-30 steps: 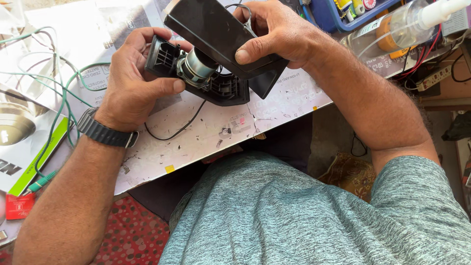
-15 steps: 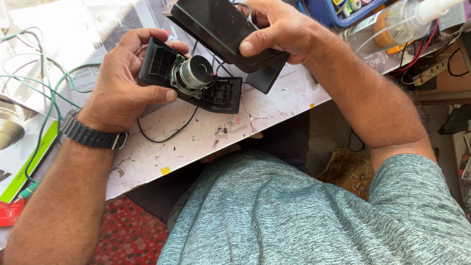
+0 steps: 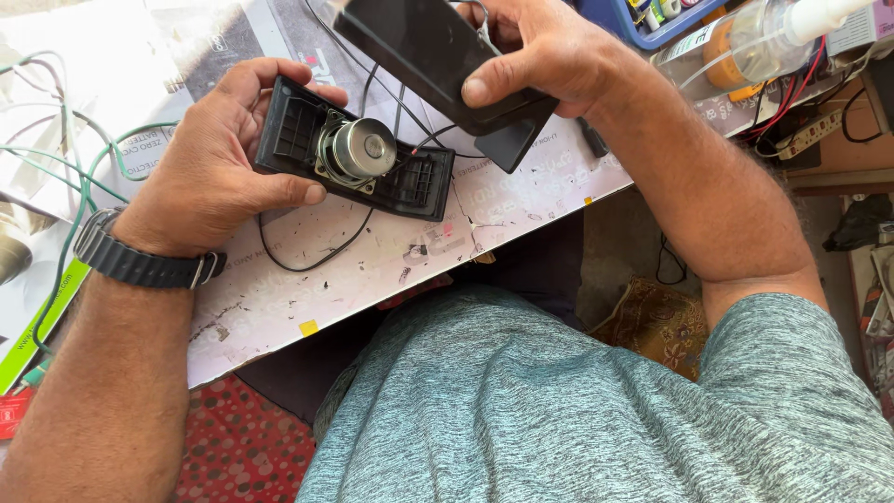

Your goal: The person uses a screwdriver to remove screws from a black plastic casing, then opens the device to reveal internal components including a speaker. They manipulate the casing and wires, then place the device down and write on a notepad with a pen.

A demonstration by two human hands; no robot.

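My left hand [image 3: 216, 168] grips the left end of a black plastic speaker panel [image 3: 414, 182], inner side up, with a round silver speaker magnet [image 3: 363, 149] at its middle. Thin red and black wires [image 3: 430, 140] run from the speaker up to a black box-shaped housing [image 3: 419, 47]. My right hand [image 3: 545, 51] holds that housing tilted above and to the right of the panel, thumb on its lower edge. A black watch [image 3: 140, 265] sits on my left wrist.
A white sheet [image 3: 307, 279] scattered with wire scraps covers the worktable. Green and white wires [image 3: 65, 177] lie at the left. A clear spray bottle [image 3: 745, 42], a blue tray [image 3: 652, 23] and a power strip [image 3: 805, 135] are at the upper right. A black wire loop [image 3: 307, 256] lies under the panel.
The panel has tipped flatter, so the speaker magnet now faces up. Both hands and the housing have shifted slightly, and the camera has moved.
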